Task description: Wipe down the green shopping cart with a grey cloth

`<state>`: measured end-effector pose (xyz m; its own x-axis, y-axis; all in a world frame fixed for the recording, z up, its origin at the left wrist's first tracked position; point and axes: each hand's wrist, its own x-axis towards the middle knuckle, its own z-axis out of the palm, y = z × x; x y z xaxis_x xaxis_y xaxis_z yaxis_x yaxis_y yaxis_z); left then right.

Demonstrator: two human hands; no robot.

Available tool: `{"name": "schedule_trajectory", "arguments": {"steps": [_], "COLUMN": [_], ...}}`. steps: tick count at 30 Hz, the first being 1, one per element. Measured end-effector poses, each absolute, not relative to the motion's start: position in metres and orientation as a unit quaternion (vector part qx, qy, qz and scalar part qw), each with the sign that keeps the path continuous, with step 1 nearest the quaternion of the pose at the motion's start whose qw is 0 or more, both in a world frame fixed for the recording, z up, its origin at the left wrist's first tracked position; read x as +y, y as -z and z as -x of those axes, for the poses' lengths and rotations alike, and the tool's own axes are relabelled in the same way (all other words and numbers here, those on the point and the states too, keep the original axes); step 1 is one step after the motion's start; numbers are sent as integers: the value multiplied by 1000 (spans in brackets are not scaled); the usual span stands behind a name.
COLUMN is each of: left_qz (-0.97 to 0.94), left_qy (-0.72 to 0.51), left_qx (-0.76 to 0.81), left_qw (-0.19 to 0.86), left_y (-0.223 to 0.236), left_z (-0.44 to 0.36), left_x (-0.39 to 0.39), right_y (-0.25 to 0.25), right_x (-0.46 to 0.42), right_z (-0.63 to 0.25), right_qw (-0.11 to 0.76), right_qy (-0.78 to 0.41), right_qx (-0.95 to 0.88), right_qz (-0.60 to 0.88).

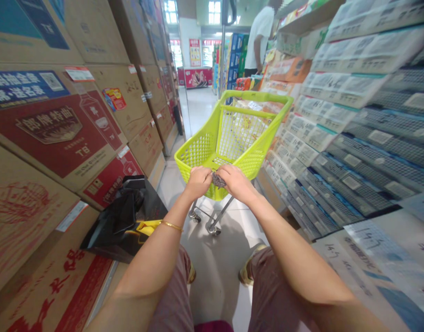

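A lime-green plastic shopping cart (263,154) with perforated basket walls stands tilted away in front of me. At its near rim, my left hand (200,180) and my right hand (233,180) are closed side by side, knuckles up. A small crumpled grey cloth (218,180) shows between them, pinched by the fingers of both hands against the rim. Most of the fingertips are hidden behind the rim and the cloth. The cart's grey metal legs and wheels (214,229) rest on the floor.
Stacked cardboard boxes (104,110) wall the left side, with a black box-like bag (129,216) beside my left forearm. Packs of paper goods (339,83) and dark mesh-patterned packs (350,170) line the right. Farther down the aisle a person in a white shirt (260,34) stands.
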<state>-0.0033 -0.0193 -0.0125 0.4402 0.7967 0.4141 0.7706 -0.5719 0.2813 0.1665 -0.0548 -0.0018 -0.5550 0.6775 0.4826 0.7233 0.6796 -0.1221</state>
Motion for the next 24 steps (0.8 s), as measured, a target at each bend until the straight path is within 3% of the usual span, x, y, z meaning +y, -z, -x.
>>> {"name": "schedule_trajectory", "arguments": {"steps": [11,24], "left_qz": [-861,-856], "left_qy": [-256,-263], "left_qx": [437,442], "left_qw": [52,43], "left_y": [8,11], "left_z": [5,8], "left_x": [-17,-16], "right_y": [0,1], "right_x": [-27,-62], "right_z": [-213,-156], "right_qw": [308,229], "right_qy": [14,96], "right_qx": [-868,-875], "right_qz": [389,415]}}
